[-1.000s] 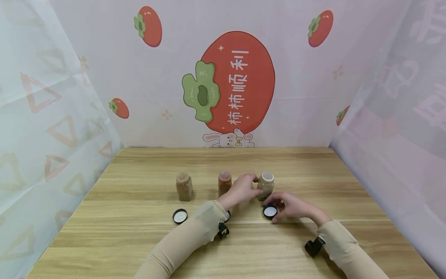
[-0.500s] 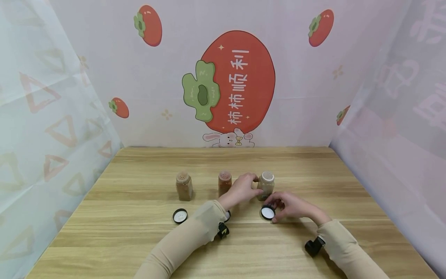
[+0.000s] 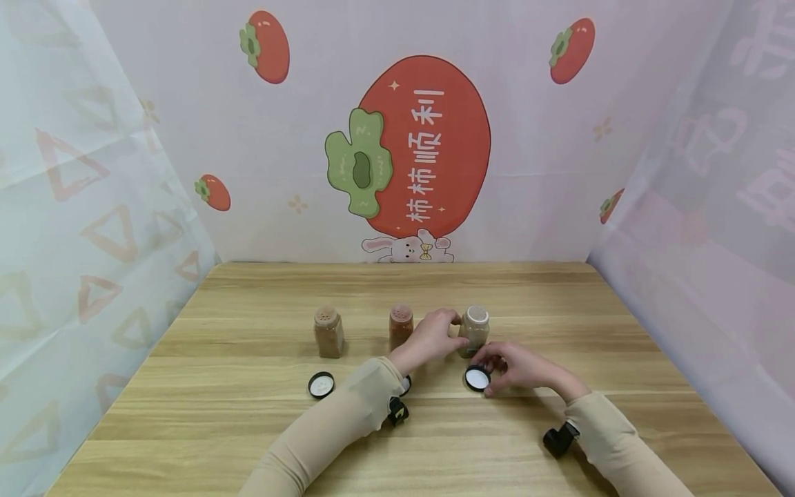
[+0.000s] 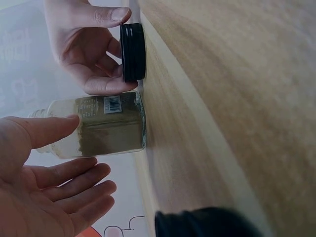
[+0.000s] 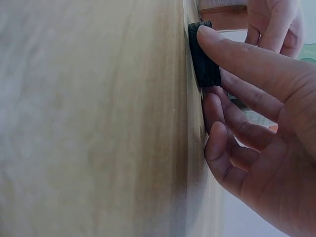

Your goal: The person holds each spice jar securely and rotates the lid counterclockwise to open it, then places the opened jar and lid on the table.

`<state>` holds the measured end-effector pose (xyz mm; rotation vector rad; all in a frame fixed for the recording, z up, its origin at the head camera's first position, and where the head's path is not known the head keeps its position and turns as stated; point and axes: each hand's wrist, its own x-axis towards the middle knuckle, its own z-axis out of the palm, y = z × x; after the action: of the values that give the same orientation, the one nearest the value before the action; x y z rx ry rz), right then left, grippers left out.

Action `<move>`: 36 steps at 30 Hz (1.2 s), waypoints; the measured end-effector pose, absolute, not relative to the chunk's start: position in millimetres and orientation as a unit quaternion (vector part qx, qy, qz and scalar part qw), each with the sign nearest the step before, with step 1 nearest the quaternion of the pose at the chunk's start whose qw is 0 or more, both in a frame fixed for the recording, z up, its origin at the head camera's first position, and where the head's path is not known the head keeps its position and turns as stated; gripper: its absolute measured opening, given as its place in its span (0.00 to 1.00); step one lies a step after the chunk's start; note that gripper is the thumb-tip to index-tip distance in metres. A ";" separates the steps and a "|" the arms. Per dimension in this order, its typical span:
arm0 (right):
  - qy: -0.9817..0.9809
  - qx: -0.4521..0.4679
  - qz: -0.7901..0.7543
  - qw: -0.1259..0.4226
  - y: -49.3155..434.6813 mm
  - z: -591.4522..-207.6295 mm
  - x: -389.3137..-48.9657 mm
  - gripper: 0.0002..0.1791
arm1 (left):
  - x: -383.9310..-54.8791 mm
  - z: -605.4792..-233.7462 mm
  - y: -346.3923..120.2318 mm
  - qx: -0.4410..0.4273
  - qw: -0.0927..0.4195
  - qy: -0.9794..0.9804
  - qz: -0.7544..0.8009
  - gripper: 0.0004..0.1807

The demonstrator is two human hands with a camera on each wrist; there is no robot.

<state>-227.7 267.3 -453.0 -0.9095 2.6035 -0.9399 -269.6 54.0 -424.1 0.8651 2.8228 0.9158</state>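
A glass spice jar [image 3: 475, 335] of pale brown powder stands upright on the table, its white top bare. My left hand [image 3: 431, 336] reaches around its left side. In the left wrist view the thumb [image 4: 64, 126] lies across the jar, while the fairly straight fingers [image 4: 91, 180] extend along its other side. Just in front of the jar, a black lid [image 3: 477, 377] lies with its white inside facing up. My right hand [image 3: 518, 366] pinches this lid at its rim between thumb [image 5: 212, 37] and fingers.
Two more shaker jars stand to the left, one with tan powder [image 3: 328, 333] and one with red powder [image 3: 400, 326]. An upturned lid [image 3: 321, 385] lies before the tan one; another lid [image 3: 406, 384] is mostly hidden by my left sleeve.
Compared with one second ago, the lid at my right hand has shifted slightly left and lies flatter. Since half a second ago nothing visibly differs; the left hand stays at the jar.
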 end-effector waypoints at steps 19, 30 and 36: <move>0.888 -0.302 -0.324 0.124 265.8 -449.1 -226.8 0.27 | -271.3 -428.8 52.5 0.276 0.030 0.912 0.303 0.23; 0.889 -0.298 -0.325 0.123 267.4 -447.5 -226.0 0.27 | -269.3 -431.1 47.6 0.277 0.034 0.907 0.315 0.23; 0.887 -0.292 -0.332 0.131 271.1 -440.9 -222.0 0.26 | -263.9 -429.5 44.1 0.287 0.029 0.909 0.300 0.22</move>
<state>-222.0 271.1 -440.9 -0.8488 2.5753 -0.9641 -263.9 44.1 -429.5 0.8840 2.8052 0.9254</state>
